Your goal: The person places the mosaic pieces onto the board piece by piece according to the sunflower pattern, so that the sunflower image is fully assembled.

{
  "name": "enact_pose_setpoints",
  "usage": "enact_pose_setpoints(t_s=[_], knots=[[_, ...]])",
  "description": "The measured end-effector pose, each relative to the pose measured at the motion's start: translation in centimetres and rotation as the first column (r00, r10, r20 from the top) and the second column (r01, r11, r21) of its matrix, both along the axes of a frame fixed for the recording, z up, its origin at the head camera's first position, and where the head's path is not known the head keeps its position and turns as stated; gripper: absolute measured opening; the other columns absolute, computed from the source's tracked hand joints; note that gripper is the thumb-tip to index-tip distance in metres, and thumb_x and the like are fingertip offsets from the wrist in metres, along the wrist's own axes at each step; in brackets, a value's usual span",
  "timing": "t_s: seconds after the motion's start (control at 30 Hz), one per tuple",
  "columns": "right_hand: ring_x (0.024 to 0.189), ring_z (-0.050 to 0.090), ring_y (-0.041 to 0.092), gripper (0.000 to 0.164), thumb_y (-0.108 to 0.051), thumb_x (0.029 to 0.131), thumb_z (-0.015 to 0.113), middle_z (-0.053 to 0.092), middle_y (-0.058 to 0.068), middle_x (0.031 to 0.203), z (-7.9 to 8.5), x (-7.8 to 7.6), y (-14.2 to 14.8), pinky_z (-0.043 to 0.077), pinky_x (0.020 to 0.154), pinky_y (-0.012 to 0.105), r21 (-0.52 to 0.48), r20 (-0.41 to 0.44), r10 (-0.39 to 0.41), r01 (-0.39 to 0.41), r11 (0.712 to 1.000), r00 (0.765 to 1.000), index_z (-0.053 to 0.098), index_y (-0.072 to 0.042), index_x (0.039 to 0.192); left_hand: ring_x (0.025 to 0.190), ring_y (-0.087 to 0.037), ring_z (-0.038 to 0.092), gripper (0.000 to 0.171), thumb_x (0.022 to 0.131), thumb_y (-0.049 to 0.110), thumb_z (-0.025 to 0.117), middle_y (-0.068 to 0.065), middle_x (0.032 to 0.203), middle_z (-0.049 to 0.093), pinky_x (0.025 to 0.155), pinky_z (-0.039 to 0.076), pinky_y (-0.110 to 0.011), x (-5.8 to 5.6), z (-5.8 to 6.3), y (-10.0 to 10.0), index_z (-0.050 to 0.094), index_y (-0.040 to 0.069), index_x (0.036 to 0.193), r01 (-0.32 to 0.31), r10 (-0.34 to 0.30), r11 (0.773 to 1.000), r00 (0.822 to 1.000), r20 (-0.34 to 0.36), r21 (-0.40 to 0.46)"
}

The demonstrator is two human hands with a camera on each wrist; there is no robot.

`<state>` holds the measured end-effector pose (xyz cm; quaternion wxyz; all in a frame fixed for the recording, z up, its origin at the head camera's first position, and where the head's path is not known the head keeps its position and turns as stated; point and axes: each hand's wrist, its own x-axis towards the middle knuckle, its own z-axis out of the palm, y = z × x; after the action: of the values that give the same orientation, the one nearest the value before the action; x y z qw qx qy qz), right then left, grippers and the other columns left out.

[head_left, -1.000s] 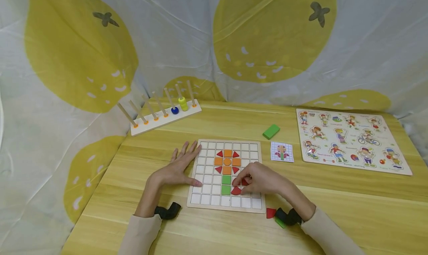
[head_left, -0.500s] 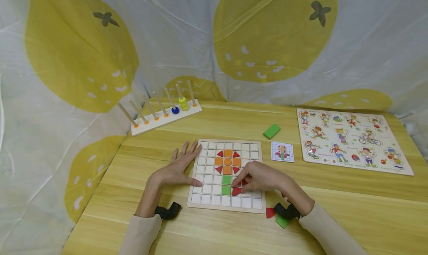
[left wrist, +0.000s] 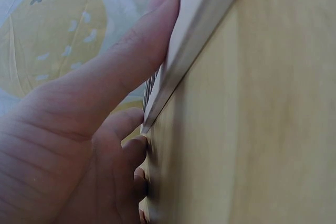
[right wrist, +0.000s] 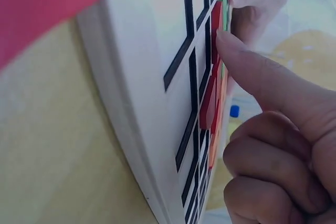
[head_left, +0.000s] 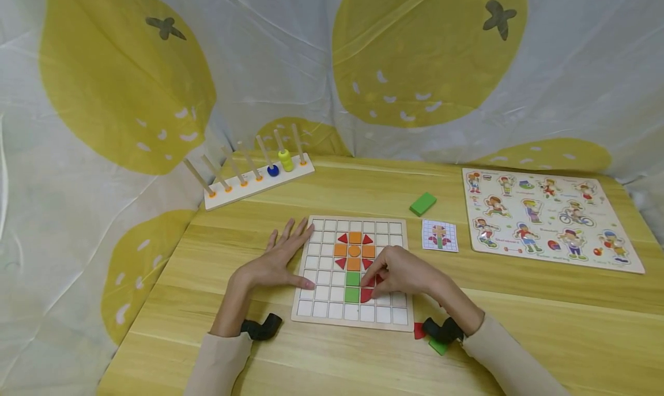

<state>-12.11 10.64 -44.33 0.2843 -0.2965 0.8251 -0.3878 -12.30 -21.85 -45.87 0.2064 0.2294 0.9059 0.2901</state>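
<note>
A square wooden grid board [head_left: 336, 312] lies on the table, holding orange, red and green pieces in a flower-like pattern. My left hand [head_left: 275, 261] rests spread along its left side, thumb over the rim; in the left wrist view the thumb [left wrist: 126, 61] lies on the board's edge. With thumb and index finger, my right hand [head_left: 402, 272] pinches a red quarter-circle tile [head_left: 366, 295] in the cell right of the lower green square [head_left: 352, 294]. Another red tile [right wrist: 208, 103] sits beside it, partly hidden by that hand in the head view.
A small pattern card [head_left: 440, 236] and a green block [head_left: 422, 204] lie beyond the board. Loose red [head_left: 419, 331] and green pieces [head_left: 438, 346] are near my right wrist. A picture puzzle [head_left: 552, 220] is at right, a peg stand [head_left: 259, 180] at back left.
The red tile under my right fingers has turned to line up with its cell. My right wrist has shifted slightly, showing more of the loose green piece. My left hand stays put.
</note>
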Motion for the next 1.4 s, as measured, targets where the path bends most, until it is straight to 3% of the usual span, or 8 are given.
enact_pose_setpoints(t_s=[0.53,0.73,0.83,0.97,1.17,1.4], knots=[[0.057,0.042,0.005,0.010,-0.004,0.083,0.085,0.059,-0.005,0.062,-0.4,0.0,0.1,0.029,0.052,0.015,-0.048,0.035,-0.035,0.037,0.998,0.999,0.085,-0.012,0.089,0.159,-0.041,-0.022,0.123,0.081,0.043,0.088,-0.013,0.175,-0.011,0.123,-0.017,-0.068,-0.3,0.2,0.3,0.006,0.011,0.168,0.012,-0.012,1.000,1.000,0.002,0.014],[0.057,0.041,0.005,0.008,-0.015,0.087,0.084,0.072,-0.004,0.073,0.1,-0.1,1.4,0.031,0.053,0.016,-0.076,0.058,-0.049,0.053,0.996,0.997,0.086,-0.017,0.094,0.159,-0.041,-0.022,0.123,0.081,0.044,0.087,-0.013,0.175,-0.011,0.123,-0.017,-0.068,-0.3,0.1,0.3,0.006,0.011,0.168,0.014,-0.014,1.000,1.000,0.001,0.020],[0.055,0.038,0.005,0.010,-0.021,0.089,0.082,0.068,-0.002,0.069,0.6,0.2,3.4,0.030,0.052,0.018,-0.078,0.071,-0.086,0.092,0.993,0.994,0.085,-0.017,0.098,0.159,-0.042,-0.022,0.123,0.081,0.044,0.087,-0.013,0.175,-0.011,0.123,-0.017,-0.068,-0.3,0.1,0.3,0.006,0.011,0.168,0.011,-0.011,1.000,1.000,0.001,0.017],[0.052,0.032,0.002,0.012,-0.024,0.091,0.080,0.046,-0.005,0.059,1.0,1.0,7.0,0.028,0.049,0.019,-0.055,0.065,-0.110,0.113,0.992,0.992,0.084,-0.016,0.099,0.159,-0.042,-0.022,0.123,0.082,0.045,0.087,-0.013,0.175,-0.011,0.123,-0.016,-0.069,-0.1,0.0,0.2,0.006,0.011,0.168,0.009,-0.009,1.000,1.000,-0.004,0.013],[0.053,0.031,-0.001,0.014,-0.017,0.086,0.084,0.032,-0.011,0.059,0.4,2.7,11.0,0.028,0.050,0.018,-0.074,0.123,-0.033,0.043,0.996,0.992,0.083,-0.015,0.100,0.159,-0.042,-0.022,0.122,0.082,0.045,0.087,-0.014,0.175,-0.011,0.123,-0.016,-0.069,0.0,-0.2,0.0,0.007,0.011,0.168,0.007,-0.007,1.000,1.000,-0.006,0.016],[0.057,0.031,-0.003,0.025,-0.011,0.076,0.090,0.033,-0.007,0.061,-0.6,4.0,11.9,0.030,0.054,0.015,-0.121,0.226,0.118,-0.092,0.988,0.967,0.079,-0.012,0.098,0.159,-0.043,-0.021,0.123,0.081,0.045,0.087,-0.014,0.175,-0.010,0.123,-0.016,-0.069,0.1,-0.2,-0.1,0.007,0.011,0.168,0.010,-0.010,1.000,1.000,-0.013,0.011]])
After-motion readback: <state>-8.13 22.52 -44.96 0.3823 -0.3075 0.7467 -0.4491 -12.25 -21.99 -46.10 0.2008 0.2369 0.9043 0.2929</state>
